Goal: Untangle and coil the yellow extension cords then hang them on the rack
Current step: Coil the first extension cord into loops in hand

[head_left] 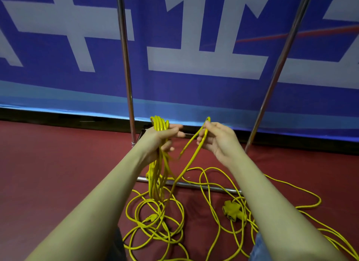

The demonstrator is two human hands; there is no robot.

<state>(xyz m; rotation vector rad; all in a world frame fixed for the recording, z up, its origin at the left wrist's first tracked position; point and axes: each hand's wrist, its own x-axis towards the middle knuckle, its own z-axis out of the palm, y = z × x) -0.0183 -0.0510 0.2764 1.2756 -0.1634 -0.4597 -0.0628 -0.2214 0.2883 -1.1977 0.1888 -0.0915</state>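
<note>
coils of yellow cord point(159, 124) hang over the left hand point(163, 136), whose fingers lie mostly straight under the loops, thumb across them. right hand point(215, 138) pinches a single bend of the same cord between thumb and fingers. loose cord point(174, 222) sprawls tangled on the red floor point(58, 163), with a yellow socket block point(232, 210) beside the rack point(126, 66) base bar.
</note>
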